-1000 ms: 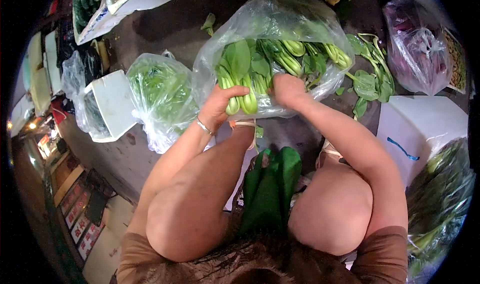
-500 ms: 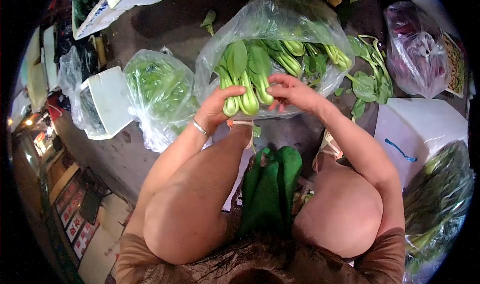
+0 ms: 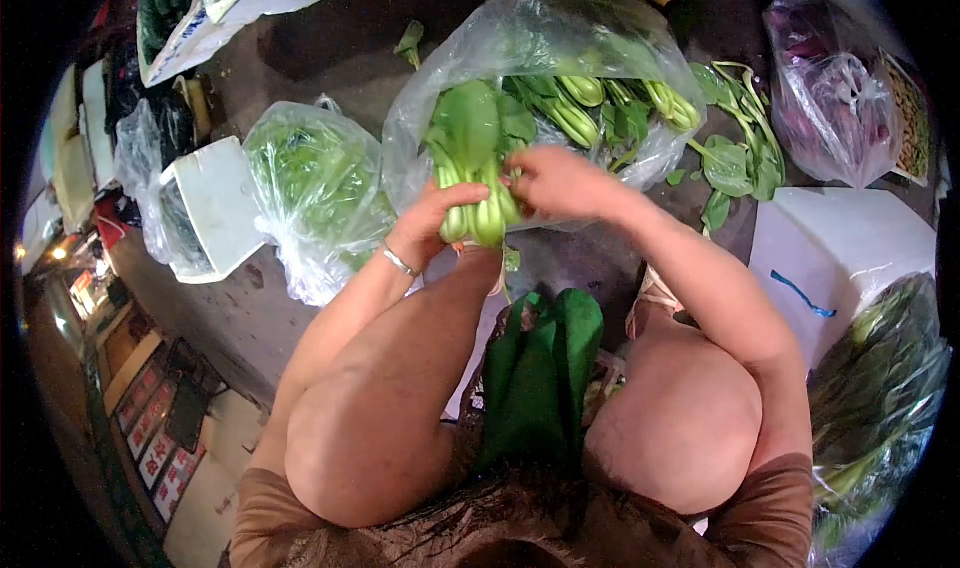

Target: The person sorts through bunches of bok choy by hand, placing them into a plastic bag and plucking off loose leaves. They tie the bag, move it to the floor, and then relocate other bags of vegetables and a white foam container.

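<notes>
My left hand [image 3: 434, 218] is wrapped round a bunch of bok choy [image 3: 468, 153], the pale stem ends toward me and the leaves pointing away. At the bunch's right edge my right hand [image 3: 560, 181] has its fingers curled in against the stalks; what lies between the fingertips is hidden. Beneath and behind both hands a large clear plastic bag [image 3: 540, 33] lies with its mouth toward me. More bok choy heads [image 3: 572, 118] rest inside it, right of the bunch.
Left of the bag sits a tied bag of leafy greens [image 3: 315, 168], beside a white foam box [image 3: 212, 208]. Loose leaves [image 3: 735, 158] lie on the ground at right, near a bag of purple vegetables [image 3: 835, 118], a white box [image 3: 840, 243] and bagged dark greens [image 3: 880, 398].
The bok choy heads in my left hand are now gathered closer together and have shifted slightly toward me. My right hand has moved a little left, its fingers curling in more.
</notes>
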`<action>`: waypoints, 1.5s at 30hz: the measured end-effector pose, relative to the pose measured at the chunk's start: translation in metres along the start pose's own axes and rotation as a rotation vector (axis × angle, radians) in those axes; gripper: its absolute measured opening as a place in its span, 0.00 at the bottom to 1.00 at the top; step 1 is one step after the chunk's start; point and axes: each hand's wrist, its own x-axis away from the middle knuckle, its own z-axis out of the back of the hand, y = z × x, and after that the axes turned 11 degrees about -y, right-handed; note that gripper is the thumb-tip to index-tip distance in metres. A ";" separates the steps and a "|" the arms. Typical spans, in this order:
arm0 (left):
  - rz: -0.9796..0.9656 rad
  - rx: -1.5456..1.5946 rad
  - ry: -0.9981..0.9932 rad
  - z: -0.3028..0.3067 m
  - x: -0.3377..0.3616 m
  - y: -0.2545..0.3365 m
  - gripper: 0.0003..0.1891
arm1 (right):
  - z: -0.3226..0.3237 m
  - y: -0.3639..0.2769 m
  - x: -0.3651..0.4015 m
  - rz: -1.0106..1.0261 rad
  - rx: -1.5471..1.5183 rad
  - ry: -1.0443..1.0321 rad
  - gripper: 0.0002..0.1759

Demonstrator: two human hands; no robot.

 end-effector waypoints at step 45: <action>-0.144 0.199 -0.176 -0.002 -0.006 0.006 0.31 | -0.005 0.043 0.036 0.027 -0.998 0.144 0.12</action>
